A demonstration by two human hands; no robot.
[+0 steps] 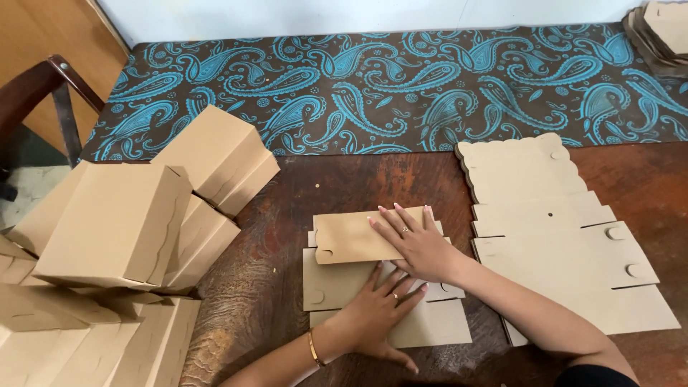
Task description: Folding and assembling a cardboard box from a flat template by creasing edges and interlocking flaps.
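A flat brown cardboard box blank (337,283) lies on the wooden table (287,193) in front of me, its top flap (351,236) folded down over the middle. My right hand (416,240) presses flat on that folded flap, fingers spread, a ring on one finger. My left hand (380,312), with a gold bangle at the wrist, lies flat on the lower part of the blank, just under the right hand.
A stack of unfolded blanks (559,229) lies to the right. Several assembled cardboard boxes (122,222) pile up at the left. A brown cloth with blue paisley pattern (401,86) covers the far side. More blanks (663,32) sit at the far right corner; a chair arm (50,86) at far left.
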